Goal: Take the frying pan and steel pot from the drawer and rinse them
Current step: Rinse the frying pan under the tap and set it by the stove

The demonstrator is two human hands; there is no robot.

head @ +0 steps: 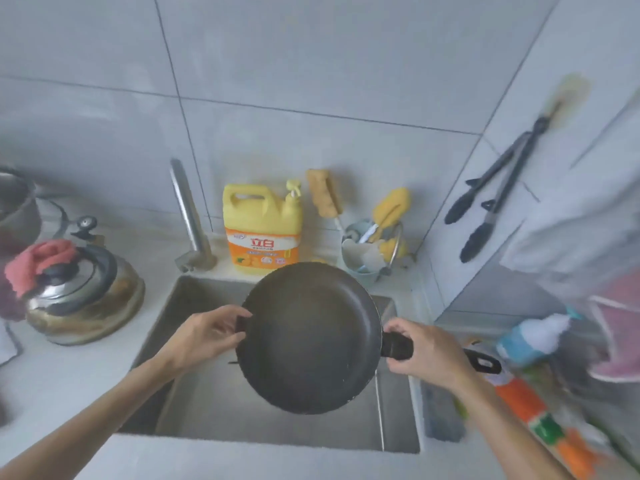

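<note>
A dark round frying pan [310, 336] hangs level over the steel sink [194, 396], its inside facing up and looking dry. My right hand [427, 355] is wrapped around its long black handle [481, 362], which points right. My left hand [207, 336] grips the small black helper handle on the pan's left rim. A steel pot [15, 206] stands at the far left edge on the counter, only partly in view. The faucet [188, 216] rises behind the sink's left corner; no water is running.
A steel kettle [83, 299] with a pink cloth [38, 261] on it stands left of the sink. Behind the sink are a yellow detergent jug [261, 230] and a caddy with brushes [370, 247]. Black tongs [491, 199] hang on the right wall. Bottles [535, 337] crowd the right counter.
</note>
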